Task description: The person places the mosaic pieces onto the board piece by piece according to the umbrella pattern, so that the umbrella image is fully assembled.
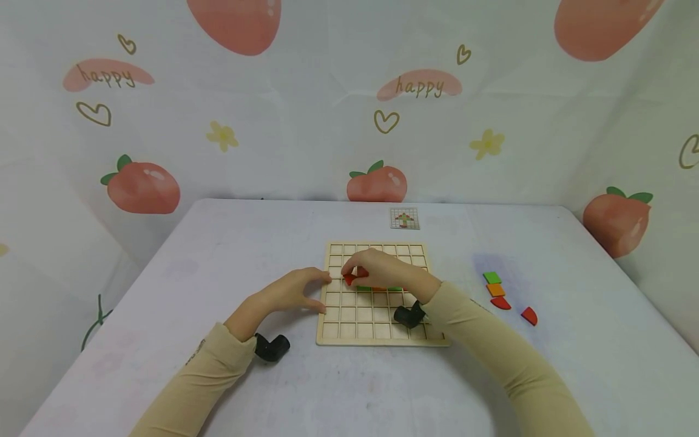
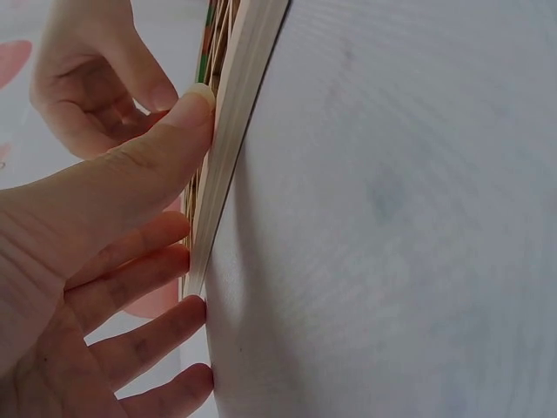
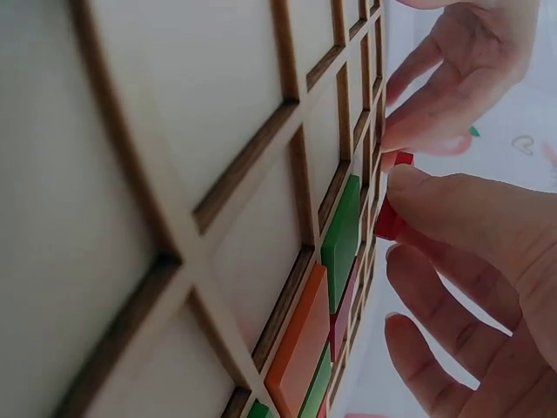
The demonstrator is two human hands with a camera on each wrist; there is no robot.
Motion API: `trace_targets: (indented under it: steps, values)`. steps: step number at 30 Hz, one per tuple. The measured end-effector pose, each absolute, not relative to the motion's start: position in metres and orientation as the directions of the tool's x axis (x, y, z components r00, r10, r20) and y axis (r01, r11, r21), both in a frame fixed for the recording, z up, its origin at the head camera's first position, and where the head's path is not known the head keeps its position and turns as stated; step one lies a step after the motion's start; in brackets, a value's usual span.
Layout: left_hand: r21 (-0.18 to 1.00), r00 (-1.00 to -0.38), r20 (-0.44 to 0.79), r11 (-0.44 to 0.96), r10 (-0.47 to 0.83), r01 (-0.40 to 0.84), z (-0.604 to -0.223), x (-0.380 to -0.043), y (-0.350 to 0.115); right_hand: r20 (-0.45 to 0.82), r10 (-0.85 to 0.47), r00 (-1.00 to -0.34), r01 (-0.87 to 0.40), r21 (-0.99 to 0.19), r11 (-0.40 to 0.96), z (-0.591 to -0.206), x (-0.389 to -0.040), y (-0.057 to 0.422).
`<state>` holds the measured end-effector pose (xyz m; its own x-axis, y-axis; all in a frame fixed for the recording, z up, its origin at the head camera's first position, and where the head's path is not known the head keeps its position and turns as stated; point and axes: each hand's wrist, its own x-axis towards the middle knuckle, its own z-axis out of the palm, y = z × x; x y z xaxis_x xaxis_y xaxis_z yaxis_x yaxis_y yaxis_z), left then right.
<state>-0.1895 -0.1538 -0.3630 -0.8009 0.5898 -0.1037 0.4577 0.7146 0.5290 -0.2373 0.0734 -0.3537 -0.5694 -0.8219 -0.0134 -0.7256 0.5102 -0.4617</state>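
Observation:
A wooden grid board (image 1: 347, 314) lies flat on the white table. My right hand (image 1: 384, 269) pinches a red piece (image 3: 392, 218) between thumb and finger, over the board's left part. Beside it, a green piece (image 3: 342, 231) and an orange piece (image 3: 298, 344) sit in the grid, with more green and red pieces partly hidden behind them. My left hand (image 1: 289, 290) is at the board's left edge, fingers spread and lightly bent. In the left wrist view its thumb (image 2: 161, 135) lies against the board's rim.
Right of the board lie a green piece (image 1: 492, 277), an orange piece (image 1: 496, 289) and two red rounded pieces, one (image 1: 500, 303) near the orange, the other (image 1: 530, 315) farther right. A small pattern card (image 1: 404, 218) lies behind the board. A printed cloth (image 1: 306, 121) hangs at the back.

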Motion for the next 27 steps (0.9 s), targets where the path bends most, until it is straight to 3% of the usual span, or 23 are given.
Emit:
trace_targets:
  steps: [7,19,27]
  values:
    - [0.532,-0.802,-0.101,0.713,0.589,0.456,-0.3631,-0.1890,-0.1538,-0.026,-0.846,-0.532,-0.762,-0.420,0.492,-0.3541,-0.2372,0.0720]
    - [0.529,-0.800,-0.087,0.708,0.594,0.468,-0.3632,-0.1902,-0.1534,-0.034,-0.842,-0.538,-0.793,-0.316,0.520,-0.3524,-0.2338,0.0682]
    - [0.528,-0.805,-0.096,0.716,0.585,0.457,-0.3658,-0.1909,-0.1540,-0.054,-0.841,-0.538,-0.789,-0.318,0.525,-0.3506,-0.2322,0.0657]
